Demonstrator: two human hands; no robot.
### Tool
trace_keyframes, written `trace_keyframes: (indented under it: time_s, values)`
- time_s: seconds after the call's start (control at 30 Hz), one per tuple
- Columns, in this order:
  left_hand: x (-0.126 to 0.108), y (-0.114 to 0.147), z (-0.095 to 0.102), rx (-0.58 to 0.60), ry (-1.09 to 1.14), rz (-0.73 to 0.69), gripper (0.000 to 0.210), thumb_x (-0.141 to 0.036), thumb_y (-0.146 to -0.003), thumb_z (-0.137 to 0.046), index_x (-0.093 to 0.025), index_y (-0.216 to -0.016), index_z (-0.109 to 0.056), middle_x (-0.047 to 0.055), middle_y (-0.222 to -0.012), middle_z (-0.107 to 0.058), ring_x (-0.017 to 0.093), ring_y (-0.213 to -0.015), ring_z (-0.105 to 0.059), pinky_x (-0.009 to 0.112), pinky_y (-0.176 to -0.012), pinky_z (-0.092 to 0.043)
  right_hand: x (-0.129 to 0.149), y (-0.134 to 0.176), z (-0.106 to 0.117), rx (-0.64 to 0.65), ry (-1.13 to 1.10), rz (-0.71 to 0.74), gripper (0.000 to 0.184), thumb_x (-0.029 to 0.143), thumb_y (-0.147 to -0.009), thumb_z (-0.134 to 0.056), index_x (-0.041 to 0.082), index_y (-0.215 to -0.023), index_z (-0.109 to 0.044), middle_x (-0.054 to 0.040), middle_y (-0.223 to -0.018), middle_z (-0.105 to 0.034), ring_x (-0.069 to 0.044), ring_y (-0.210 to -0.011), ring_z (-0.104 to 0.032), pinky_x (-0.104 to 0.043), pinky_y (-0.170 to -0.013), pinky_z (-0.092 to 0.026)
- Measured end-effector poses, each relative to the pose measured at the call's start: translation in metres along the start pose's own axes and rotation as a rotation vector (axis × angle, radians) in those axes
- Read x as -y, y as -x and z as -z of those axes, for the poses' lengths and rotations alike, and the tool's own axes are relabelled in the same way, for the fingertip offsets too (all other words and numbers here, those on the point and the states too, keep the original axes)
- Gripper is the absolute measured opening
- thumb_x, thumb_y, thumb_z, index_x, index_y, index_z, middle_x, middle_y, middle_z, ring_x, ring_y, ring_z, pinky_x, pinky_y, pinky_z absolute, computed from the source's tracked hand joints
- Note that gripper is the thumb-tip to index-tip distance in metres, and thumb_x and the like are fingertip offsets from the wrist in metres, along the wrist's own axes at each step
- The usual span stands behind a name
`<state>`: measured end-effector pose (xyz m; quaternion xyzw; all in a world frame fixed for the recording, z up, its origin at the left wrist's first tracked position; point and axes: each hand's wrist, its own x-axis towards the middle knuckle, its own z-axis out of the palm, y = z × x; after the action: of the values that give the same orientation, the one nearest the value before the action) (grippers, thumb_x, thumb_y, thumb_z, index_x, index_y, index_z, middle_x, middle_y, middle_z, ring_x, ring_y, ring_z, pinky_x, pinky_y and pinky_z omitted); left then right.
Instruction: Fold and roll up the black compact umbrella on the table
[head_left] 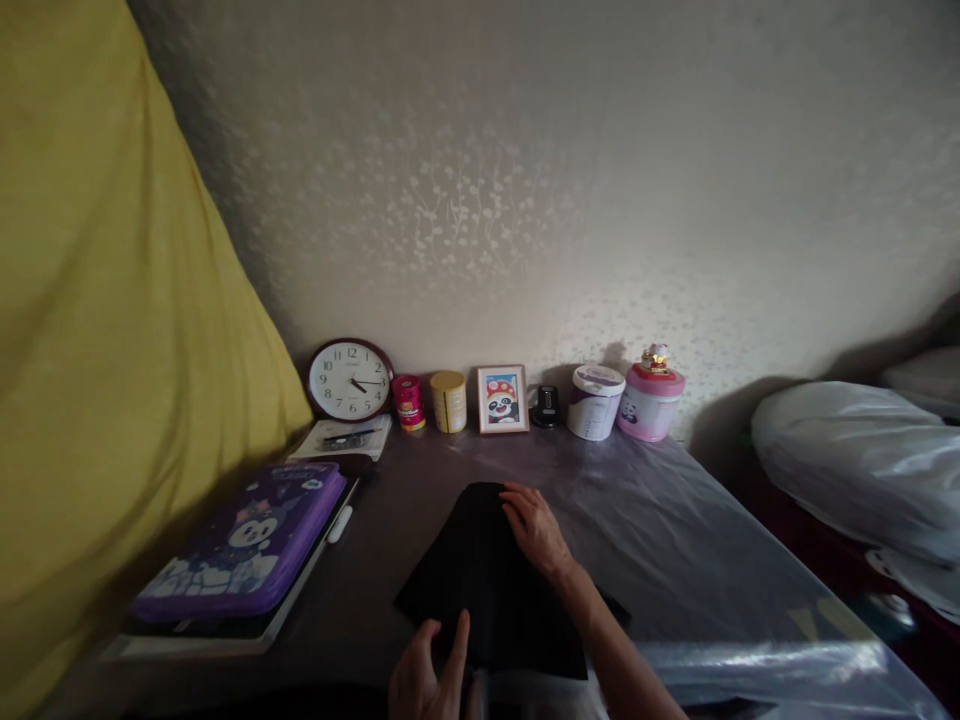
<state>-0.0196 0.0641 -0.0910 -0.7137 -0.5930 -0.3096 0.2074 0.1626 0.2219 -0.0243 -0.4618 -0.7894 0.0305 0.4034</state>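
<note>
– Right hand point(536, 530) is laid over the far edge of the black sheet point(484, 585); whether it's clamped can't be told.
– Left hand point(426, 688)?
– Thumb and forefinger held apart, near edge. Sheet is spread ahead of it.
– Failure mode?
– Could be creased if pressed unevenly by the two. Could be skewed on the glossy table cover point(660, 545) around them if right-hand pressure is lost.

The right hand point(536, 535) shows its back, fingers point(517, 500) close together and slightly bent; behind them the bare forearm point(619, 645) slants rightward. The left hand point(424, 685), nearer the body, extends two spread digits point(458, 645) forward.
</note>
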Motion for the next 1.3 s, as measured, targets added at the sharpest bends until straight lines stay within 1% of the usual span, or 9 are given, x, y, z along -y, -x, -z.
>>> trace_keyframes:
  time_s: [0.2, 0.27, 0.37, 0.5, 0.6, 0.77, 0.9, 1.07, 1.3]
  values:
    - [0.004, -0.009, 0.006, -0.035, -0.05, -0.14, 0.047, -0.021, -0.075, -0.052, -0.017, -0.122, -0.053, 0.018, -0.13, -0.048, 0.028, -0.11, -0.053, 0.04, -0.081, -0.05, -0.027, 0.034, 0.038, 0.004, 0.103, -0.246, 0.024, 0.022, -0.089, -0.043, 0.02, -0.097, -0.065, -0.0067, -0.095, -0.07, -0.022, -0.093, -0.063, -0.035, -0.085, -0.047]
    - [0.006, -0.012, 0.007, -0.05, -0.097, -0.259, 0.048, -0.027, -0.075, -0.052, -0.012, -0.121, -0.054, 0.02, -0.129, -0.051, 0.027, -0.11, -0.053, 0.038, -0.079, -0.049, -0.03, 0.047, 0.046, 0.036, 0.138, -0.333, 0.025, 0.024, -0.089, -0.042, 0.021, -0.096, -0.065, -0.0062, -0.096, -0.07, -0.022, -0.093, -0.064, -0.033, -0.083, -0.047]
    - [0.009, -0.015, 0.008, -0.058, -0.13, -0.327, 0.049, -0.031, -0.075, -0.054, -0.008, -0.118, -0.056, 0.017, -0.123, -0.059, 0.027, -0.11, -0.053, 0.037, -0.08, -0.047, -0.03, 0.062, 0.051, 0.1, 0.145, -0.444, 0.027, 0.026, -0.089, -0.04, 0.022, -0.097, -0.065, -0.0058, -0.097, -0.071, -0.023, -0.091, -0.066, -0.032, -0.077, -0.048]
    - [0.009, -0.015, 0.007, -0.065, -0.113, -0.326, 0.048, -0.031, -0.076, -0.055, -0.006, -0.117, -0.057, 0.011, -0.12, -0.064, 0.026, -0.112, -0.051, 0.037, -0.086, -0.043, -0.026, 0.07, 0.052, 0.117, 0.048, -0.515, 0.029, 0.03, -0.087, -0.04, 0.022, -0.098, -0.065, -0.0065, -0.094, -0.072, -0.024, -0.088, -0.067, -0.033, -0.076, -0.047]
    - [0.008, -0.015, 0.006, -0.053, -0.103, -0.323, 0.048, -0.029, -0.076, -0.055, -0.006, -0.118, -0.056, 0.011, -0.12, -0.064, 0.024, -0.111, -0.052, 0.036, -0.086, -0.042, -0.021, 0.072, 0.052, 0.032, -0.078, -0.547, 0.031, 0.035, -0.083, -0.042, 0.021, -0.099, -0.064, -0.0077, -0.092, -0.072, -0.023, -0.085, -0.067, -0.032, -0.074, -0.048]
    - [0.005, -0.014, 0.007, -0.042, -0.046, -0.29, 0.048, -0.028, -0.078, -0.055, -0.004, -0.12, -0.053, 0.013, -0.121, -0.062, 0.022, -0.111, -0.053, 0.034, -0.089, -0.043, -0.009, 0.076, 0.051, -0.082, -0.309, -0.627, 0.041, 0.045, -0.078, -0.052, 0.016, -0.105, -0.061, -0.0043, -0.073, -0.07, -0.02, -0.066, -0.064, -0.028, -0.062, -0.048]
    - [0.003, -0.017, 0.012, -0.024, -0.01, -0.262, 0.047, -0.028, -0.081, -0.052, -0.004, -0.121, -0.051, 0.014, -0.121, -0.061, 0.022, -0.11, -0.054, 0.034, -0.087, -0.047, -0.003, 0.08, 0.048, -0.039, -0.435, -0.716, 0.044, 0.053, -0.076, -0.055, 0.015, -0.095, -0.065, -0.0055, -0.072, -0.07, -0.021, -0.067, -0.064, -0.028, -0.059, -0.046]
    - [0.001, -0.021, 0.017, -0.004, -0.01, -0.269, 0.045, -0.029, -0.083, -0.05, -0.004, -0.12, -0.052, 0.014, -0.119, -0.063, 0.022, -0.108, -0.057, 0.033, -0.084, -0.051, 0.001, 0.081, 0.048, -0.022, -0.427, -0.757, 0.039, 0.054, -0.069, -0.06, 0.015, -0.075, -0.067, -0.0004, -0.057, -0.059, -0.018, -0.057, -0.056, -0.027, -0.053, -0.041]
    - [-0.003, -0.023, 0.02, 0.04, 0.013, -0.201, 0.048, -0.038, -0.081, -0.055, -0.007, -0.118, -0.053, 0.014, -0.112, -0.064, 0.023, -0.1, -0.06, 0.034, -0.081, -0.051, 0.021, 0.059, 0.052, -0.014, -0.678, -0.757, 0.042, 0.05, -0.069, -0.063, 0.015, -0.091, -0.069, 0.0007, -0.062, -0.06, -0.017, -0.061, -0.056, -0.025, -0.053, -0.043]
